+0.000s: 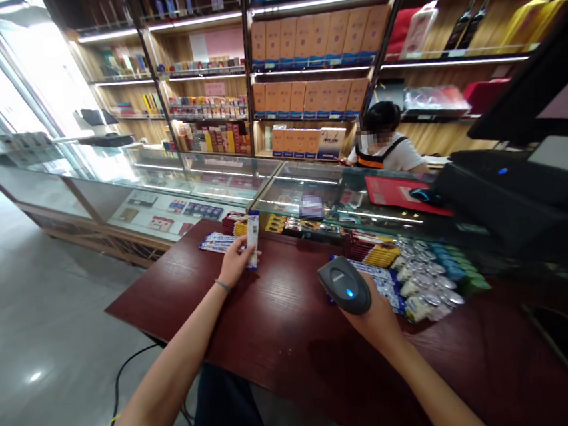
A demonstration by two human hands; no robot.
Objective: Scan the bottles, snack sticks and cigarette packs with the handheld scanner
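My left hand [237,261] is closed around a slim white and blue packet [253,237], held upright above the dark red table [268,315]. Just behind it lie more blue and white packets [216,242] and a small stack of red and yellow packets [235,223]. In my right hand [376,311] is a black barcode scanner [344,286] with a lit blue light, its head tilted toward the left. Partly hidden behind this hand are blue and white packets [383,280] on the table.
Rows of silver-topped packs [426,280], green packs [464,266] and red-yellow packets [372,248] line the table's right. A dark phone [562,340] lies at far right. Beyond stands a glass counter [200,181] with a red mat [397,195]; a person [388,146] sits behind it.
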